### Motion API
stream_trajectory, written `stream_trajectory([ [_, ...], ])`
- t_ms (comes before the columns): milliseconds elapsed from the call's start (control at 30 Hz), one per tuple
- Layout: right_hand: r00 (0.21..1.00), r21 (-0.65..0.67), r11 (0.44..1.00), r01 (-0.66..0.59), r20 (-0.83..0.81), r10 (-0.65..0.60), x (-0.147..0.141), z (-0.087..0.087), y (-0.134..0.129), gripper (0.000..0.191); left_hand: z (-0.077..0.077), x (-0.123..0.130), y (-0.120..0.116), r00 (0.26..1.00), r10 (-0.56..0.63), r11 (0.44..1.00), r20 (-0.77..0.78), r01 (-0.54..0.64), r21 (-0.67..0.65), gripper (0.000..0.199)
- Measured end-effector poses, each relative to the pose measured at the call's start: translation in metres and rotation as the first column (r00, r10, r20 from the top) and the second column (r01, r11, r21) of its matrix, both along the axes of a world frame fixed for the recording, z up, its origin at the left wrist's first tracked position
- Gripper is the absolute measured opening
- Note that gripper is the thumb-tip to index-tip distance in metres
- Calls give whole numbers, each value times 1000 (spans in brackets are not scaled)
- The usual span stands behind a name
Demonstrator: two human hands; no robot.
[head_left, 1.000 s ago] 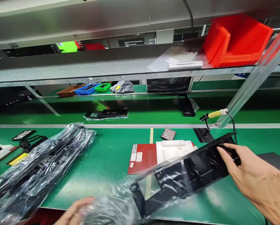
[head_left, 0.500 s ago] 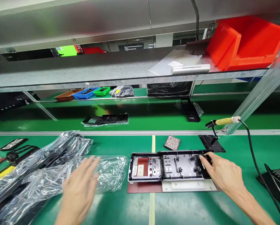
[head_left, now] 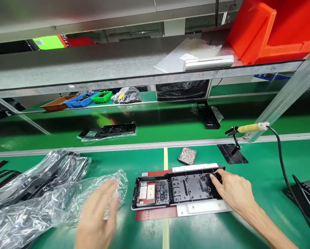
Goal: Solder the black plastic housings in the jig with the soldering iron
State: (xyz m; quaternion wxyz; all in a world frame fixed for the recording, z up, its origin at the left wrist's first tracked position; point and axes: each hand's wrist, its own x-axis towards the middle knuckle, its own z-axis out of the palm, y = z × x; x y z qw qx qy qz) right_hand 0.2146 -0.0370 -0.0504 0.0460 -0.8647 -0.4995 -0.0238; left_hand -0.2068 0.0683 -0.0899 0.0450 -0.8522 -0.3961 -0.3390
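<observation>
A black plastic housing [head_left: 192,186] with posts and a window at its left part lies over a red and white fixture plate [head_left: 157,213]. My right hand [head_left: 231,188] grips the housing's right end, thumb inside the wall. My left hand [head_left: 97,214], blurred by motion, is raised with fingers apart over the edge of a crumpled clear plastic bag [head_left: 77,197], holding nothing. More bagged black parts [head_left: 48,173] lie to the left.
A small tray of metal pieces [head_left: 187,155] sits behind the housing. At right stands a yellow-handled tool [head_left: 248,128] in a holder, its black cable [head_left: 281,166] hanging down. A metal shelf [head_left: 105,64] with a red bin [head_left: 274,38] crosses above.
The housing and my right hand have shifted toward me relative to the fixture plate, whose back edge now shows. My left hand has moved right and nearer. The camera view has shifted.
</observation>
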Motion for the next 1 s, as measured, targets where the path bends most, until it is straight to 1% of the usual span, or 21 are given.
stream_trajectory([
  [67, 1000, 4, 1000, -13, -20, 13, -1, -2, -1, 46, -12, 37, -20, 988, -115, 992, -107, 109, -61, 55],
  [100, 999, 7, 1000, -24, -41, 25, -1, -2, -1, 50, -17, 55, -27, 972, -170, 985, -160, 161, -63, 55],
  [167, 992, 19, 998, -52, -115, 54, 0, -2, -4, 56, -23, 83, -36, 943, -232, 972, -238, 236, -11, 54],
  [200, 984, 27, 998, -64, -162, 68, 1, -2, -6, 58, -24, 92, -37, 936, -245, 965, -252, 261, 33, 53],
  [233, 974, 36, 997, -72, -212, 78, 2, -2, -8, 58, -23, 98, -38, 932, -255, 956, -258, 283, 76, 52],
  [300, 949, 61, 995, -74, -302, 89, 5, -3, -14, 55, -20, 101, -35, 931, -274, 941, -241, 311, 132, 49],
  [333, 939, 87, 994, -64, -332, 90, 7, -4, -16, 53, -19, 101, -33, 933, -280, 941, -224, 314, 130, 46],
  [400, 931, 185, 983, -19, -355, 85, 10, -7, -19, 48, -15, 99, -25, 941, -288, 951, -177, 303, 61, 39],
  [467, 937, 329, 944, 19, -336, 98, 12, -12, -20, 42, -10, 102, -13, 951, -289, 957, -110, 284, -60, 35],
  [500, 941, 402, 916, 14, -314, 123, 12, -15, -20, 38, -7, 108, -6, 952, -297, 950, -78, 286, -121, 33],
  [567, 951, 528, 848, -50, -234, 202, 11, -20, -19, 30, 0, 127, 14, 945, -325, 924, -19, 314, -218, 30],
  [600, 953, 589, 801, -110, -166, 253, 11, -23, -18, 26, 4, 139, 26, 937, -350, 905, -3, 337, -259, 29],
  [700, 921, 723, 621, -303, 56, 384, 11, -33, -17, 13, 13, 184, 66, 923, -384, 859, 16, 364, -359, 25],
  [733, 903, 744, 571, -347, 101, 417, 11, -35, -17, 13, 14, 199, 78, 916, -401, 837, -3, 365, -409, 24],
  [767, 888, 758, 537, -371, 121, 443, 12, -37, -18, 15, 15, 212, 90, 914, -406, 831, -12, 364, -421, 21],
  [800, 881, 765, 523, -376, 119, 458, 12, -38, -19, 17, 16, 224, 101, 912, -409, 829, -20, 362, -427, 19],
  [867, 878, 774, 523, -356, 85, 472, 13, -39, -21, 19, 15, 243, 116, 909, -414, 827, -39, 358, -434, 15],
  [933, 878, 781, 531, -329, 46, 476, 12, -39, -24, 19, 13, 254, 124, 904, -424, 826, -63, 357, -436, 14],
  [1000, 880, 784, 539, -309, 20, 475, 11, -37, -26, 19, 11, 259, 127, 892, -443, 824, -90, 365, -433, 18],
])
